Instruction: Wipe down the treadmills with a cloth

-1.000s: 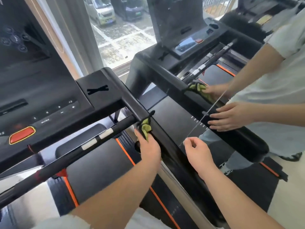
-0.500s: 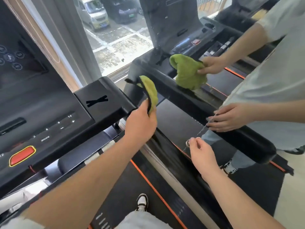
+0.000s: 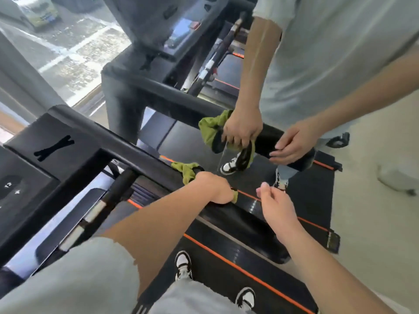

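Note:
My left hand (image 3: 213, 189) grips a green cloth (image 3: 187, 169) against the top of the treadmill's black right handrail (image 3: 251, 215). The cloth bunches out past my knuckles towards the console, and a small corner shows under my fingers. My right hand (image 3: 275, 205) hovers just right of the rail with fingers loosely curled, and I see nothing in it. The treadmill console (image 3: 34, 168) with its buttons lies at the left. My shoes stand on the black belt (image 3: 222, 268) below.
To the right, a figure in a pale shirt (image 3: 328, 53) holds a green cloth (image 3: 210, 130) on the rail of a second treadmill (image 3: 158, 94), matching my pose. A window (image 3: 74, 57) lies ahead, pale floor (image 3: 374, 234) at the right.
My left hand came down from the raised position and set the cloth on the handrail, further back along it. The view tilted downward. The figure at the right lowered its cloth likewise.

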Action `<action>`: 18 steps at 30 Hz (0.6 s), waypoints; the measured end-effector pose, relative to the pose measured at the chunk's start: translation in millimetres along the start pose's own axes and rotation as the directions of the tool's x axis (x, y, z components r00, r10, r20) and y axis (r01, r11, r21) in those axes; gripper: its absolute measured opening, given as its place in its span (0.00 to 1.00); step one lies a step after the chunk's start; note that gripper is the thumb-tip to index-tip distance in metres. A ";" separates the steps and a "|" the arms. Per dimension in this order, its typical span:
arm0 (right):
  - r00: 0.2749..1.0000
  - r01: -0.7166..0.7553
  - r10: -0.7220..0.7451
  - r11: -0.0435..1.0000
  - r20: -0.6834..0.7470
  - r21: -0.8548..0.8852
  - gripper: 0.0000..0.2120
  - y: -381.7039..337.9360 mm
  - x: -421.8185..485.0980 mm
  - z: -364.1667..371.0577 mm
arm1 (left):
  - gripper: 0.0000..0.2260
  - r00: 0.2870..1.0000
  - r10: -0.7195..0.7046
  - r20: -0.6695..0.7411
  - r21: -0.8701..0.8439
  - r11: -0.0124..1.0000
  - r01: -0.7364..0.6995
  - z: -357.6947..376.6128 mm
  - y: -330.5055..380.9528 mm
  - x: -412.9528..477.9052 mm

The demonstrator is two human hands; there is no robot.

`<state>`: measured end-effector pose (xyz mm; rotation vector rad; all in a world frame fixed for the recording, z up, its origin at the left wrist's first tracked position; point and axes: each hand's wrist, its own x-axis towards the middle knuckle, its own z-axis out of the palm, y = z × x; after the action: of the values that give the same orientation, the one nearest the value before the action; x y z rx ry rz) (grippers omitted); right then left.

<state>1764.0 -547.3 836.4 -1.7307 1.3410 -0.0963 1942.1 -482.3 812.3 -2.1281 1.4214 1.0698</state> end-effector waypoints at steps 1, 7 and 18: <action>1.000 -0.023 0.023 1.000 -0.011 0.005 0.23 10.3 -0.8 -8.2 | 0.28 1.000 0.031 0.004 0.003 1.000 -0.031 3.1 19.6 2.1; 0.997 -0.071 0.072 0.997 -0.028 0.033 0.23 71.0 -7.3 -63.9 | 0.28 0.999 0.042 0.035 -0.032 0.999 -0.040 13.3 109.7 3.3; 0.994 -0.038 0.019 0.982 0.106 0.183 0.21 118.3 -14.5 -115.0 | 0.17 0.670 -0.086 -0.737 -0.423 0.832 -0.358 113.2 239.8 -76.8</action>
<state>1608.4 -603.4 828.3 -1.5399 1.2399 -0.1095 1667.0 -462.1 822.8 -3.1687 1.7977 0.7125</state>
